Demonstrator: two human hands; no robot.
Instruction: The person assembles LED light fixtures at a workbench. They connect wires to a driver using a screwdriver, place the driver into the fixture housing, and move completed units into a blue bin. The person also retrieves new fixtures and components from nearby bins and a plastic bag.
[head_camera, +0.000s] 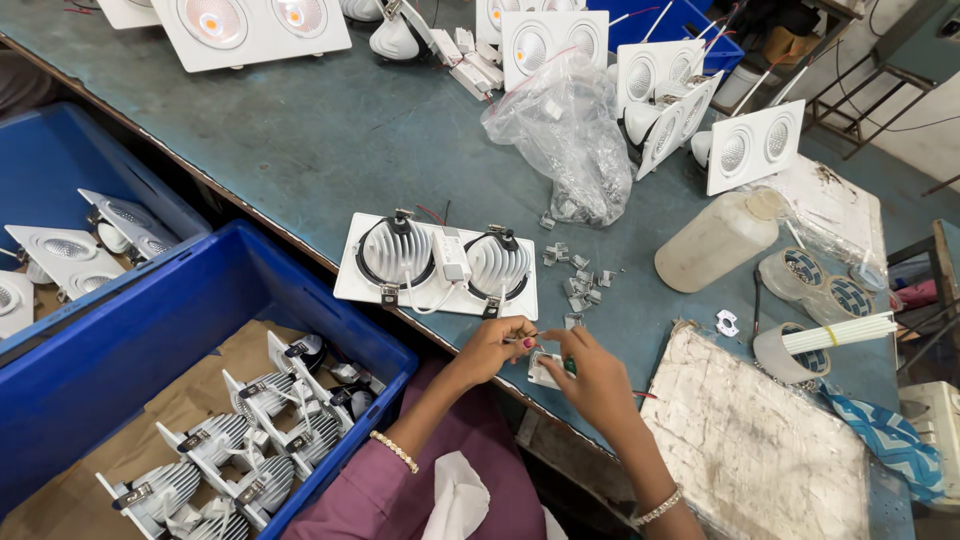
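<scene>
A worn teal-grey workbench (330, 140) runs across the view from ten o'clock down to four o'clock, with a bare floor and metal frames beyond its far end at two o'clock. At nine o'clock a blue crate (40, 165) holds a few white twin downlights, and just below it, at seven o'clock, a second blue crate (150, 330) lined with brown paper is packed with more of them lying fins up. Near the centre of the bench a twin downlight fitting (437, 266) lies face down, its two ribbed heat sinks and small white driver box showing. Just below it, at six o'clock, the left hand (490, 347) pinches something thin between thumb and fingertips; what it is cannot be told. Touching it from the right, the right hand (592, 377) has its fingers curled around a small white part (543, 372) held at the bench edge. Small metal clips (578, 278) lie scattered just above the hands, under a crumpled clear plastic bag (570, 135) at twelve o'clock. Further right lie a translucent plastic bottle (716, 240) on its side, rolls of tape (822, 280), and, at four o'clock, a scuffed white board (750, 440).
</scene>
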